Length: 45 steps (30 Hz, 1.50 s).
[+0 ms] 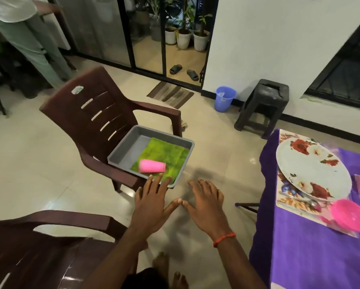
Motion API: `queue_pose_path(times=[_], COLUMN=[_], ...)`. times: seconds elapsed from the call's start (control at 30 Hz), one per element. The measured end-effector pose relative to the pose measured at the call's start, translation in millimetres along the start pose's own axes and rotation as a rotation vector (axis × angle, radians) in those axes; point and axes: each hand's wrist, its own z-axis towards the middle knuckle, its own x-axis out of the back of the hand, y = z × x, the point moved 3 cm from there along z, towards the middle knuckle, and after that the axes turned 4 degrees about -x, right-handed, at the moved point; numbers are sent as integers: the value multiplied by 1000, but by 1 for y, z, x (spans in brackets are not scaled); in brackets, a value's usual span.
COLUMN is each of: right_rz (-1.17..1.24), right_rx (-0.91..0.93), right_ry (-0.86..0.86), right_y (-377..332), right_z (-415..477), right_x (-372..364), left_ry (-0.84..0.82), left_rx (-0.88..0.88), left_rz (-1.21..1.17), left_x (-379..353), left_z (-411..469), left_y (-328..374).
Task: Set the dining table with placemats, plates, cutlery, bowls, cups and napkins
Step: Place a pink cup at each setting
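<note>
A grey tray (125, 142) sits on the seat of a brown plastic chair (95, 113). Inside it lie a green cloth napkin (166, 153) and a pink cup (152, 166) on its side. My left hand (152, 201) is spread flat, fingertips over the tray's near edge, holding nothing. My right hand (206, 203) is spread beside it over the floor, thumbs nearly touching. On the purple table (300, 257) at the right, a floral placemat (287, 203) carries a flowered plate (308, 170), a spoon (308, 202) and a pink bowl (350, 215).
A second brown chair (39, 247) stands at the near left. A blue bin (225, 99) and a dark stool (264, 105) stand by the wall. Another person (24, 38) stands at the far left. My bare feet (168, 272) show on the tiled floor.
</note>
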Motion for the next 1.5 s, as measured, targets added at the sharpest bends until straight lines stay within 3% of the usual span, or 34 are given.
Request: queue_pose_path(times=[0.47,0.77,1.03,1.3,1.5], right_rz=[-131,-119,-102,34,-61], right_rx=[94,152,208,110,127], right_ry=[-46,-165,-311,-613,-625], right_y=[-23,-51,-55,-41,-37], right_z=[190,269,332,394,431], right_x=[5,-48,-112,-234,-303], left_ry=[16,-40,-105,-188,-320], left_rx=[118,245,359,487,584], left_rz=[-38,3,-19,130,130], left_x=[16,-1,-29,-88,-138], left_z=[165,200,230,263,280], left_y=[-87,-145,-178,-225,-265])
